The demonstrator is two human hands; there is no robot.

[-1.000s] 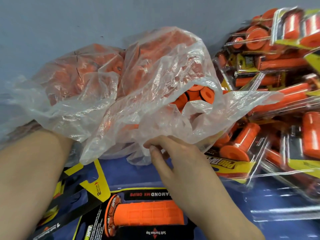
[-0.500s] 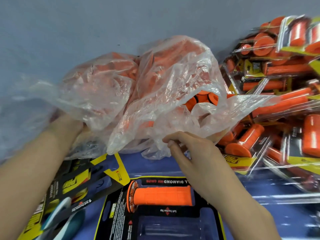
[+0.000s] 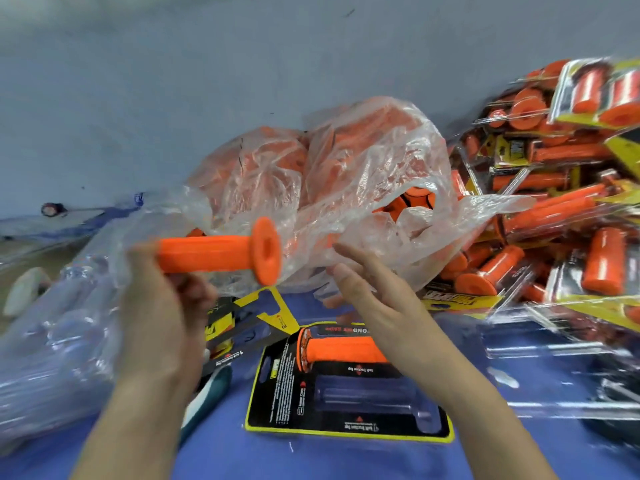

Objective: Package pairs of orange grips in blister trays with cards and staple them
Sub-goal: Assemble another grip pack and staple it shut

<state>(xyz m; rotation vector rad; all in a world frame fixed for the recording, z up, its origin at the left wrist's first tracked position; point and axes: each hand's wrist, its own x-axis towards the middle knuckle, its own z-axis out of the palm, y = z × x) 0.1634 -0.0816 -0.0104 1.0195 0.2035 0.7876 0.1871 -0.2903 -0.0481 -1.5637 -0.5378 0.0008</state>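
Note:
My left hand (image 3: 166, 299) grips an orange grip (image 3: 221, 252) by its plain end, held level above the table with the flange pointing right. My right hand (image 3: 370, 289) hovers just right of it, fingers straight, holding nothing, in front of the clear plastic bag (image 3: 346, 188) full of loose orange grips. Below the hands a blister tray on a black and yellow card (image 3: 343, 386) lies on the blue table. One orange grip (image 3: 339, 349) sits in its upper slot; the lower slot holds nothing.
A heap of finished blister packs (image 3: 554, 188) fills the right side. Loose black and yellow cards (image 3: 249, 320) lie left of the tray. Clear empty blister trays (image 3: 52, 341) pile at the left. A teal-handled tool (image 3: 207, 393) lies under my left wrist.
My left hand has come out from under the bag holding an orange grip. My right hand has let go of the bag's edge and opened. The view has tilted down.

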